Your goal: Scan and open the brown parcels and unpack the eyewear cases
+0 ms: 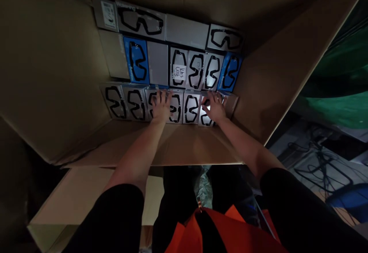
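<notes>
Both of my arms reach down into a large cardboard carton [195,142]. My left hand [161,107] lies with fingers spread over the white goggle boxes in the nearest row, partly hiding two of them. Over the right end of that row rests my right hand [214,107], fingers apart, on a white goggle box [206,119] that catches a bright glare. Between the hands is another white goggle box [191,108]. Behind them, a middle row includes a box with a handwritten label [179,73] and blue goggle boxes [138,62] [230,71].
A back row holds a wide goggle box [140,21] and a plain box [186,30]. Tall carton walls [43,53] surround the rows. Outside stand another cardboard box [74,195], tangled cables [322,165] and green material [342,103] at right.
</notes>
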The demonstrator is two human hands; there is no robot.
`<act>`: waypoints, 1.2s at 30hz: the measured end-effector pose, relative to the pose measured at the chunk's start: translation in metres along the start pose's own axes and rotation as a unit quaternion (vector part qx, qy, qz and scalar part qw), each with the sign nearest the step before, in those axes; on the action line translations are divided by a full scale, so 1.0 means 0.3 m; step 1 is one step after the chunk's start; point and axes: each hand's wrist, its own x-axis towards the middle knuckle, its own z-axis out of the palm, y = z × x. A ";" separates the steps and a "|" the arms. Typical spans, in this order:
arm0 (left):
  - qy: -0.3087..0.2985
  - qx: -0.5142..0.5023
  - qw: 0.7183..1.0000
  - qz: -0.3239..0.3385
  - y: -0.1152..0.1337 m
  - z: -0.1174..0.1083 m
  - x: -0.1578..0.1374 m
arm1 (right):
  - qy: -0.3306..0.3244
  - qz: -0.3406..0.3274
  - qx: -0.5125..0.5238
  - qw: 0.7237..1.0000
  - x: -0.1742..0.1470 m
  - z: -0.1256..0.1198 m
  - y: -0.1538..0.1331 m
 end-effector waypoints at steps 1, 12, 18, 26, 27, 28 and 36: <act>0.003 -0.010 1.000 -0.006 0.005 -0.009 0.003 | 0.023 0.018 -0.002 1.000 -0.005 -0.010 0.026; -0.011 -0.073 0.992 0.103 0.538 0.143 -0.018 | -0.034 0.123 -0.066 0.990 -0.005 -0.087 0.115; -0.001 -0.065 0.995 0.081 0.531 0.126 -0.007 | -0.067 0.075 -0.089 0.991 -0.034 -0.141 0.164; 0.002 -0.073 0.994 0.086 0.523 0.115 -0.009 | -0.057 0.148 -0.088 0.983 0.012 -0.132 0.163; 0.002 -0.078 0.993 0.088 0.525 0.118 -0.008 | -0.049 0.149 -0.080 0.984 0.026 -0.133 0.172; 0.002 -0.084 0.992 0.090 0.526 0.121 -0.007 | -0.044 0.145 -0.069 0.986 0.038 -0.132 0.182; -0.006 -0.129 0.986 0.103 0.531 0.175 -0.016 | -0.025 0.067 -0.014 0.997 -0.052 -0.024 0.187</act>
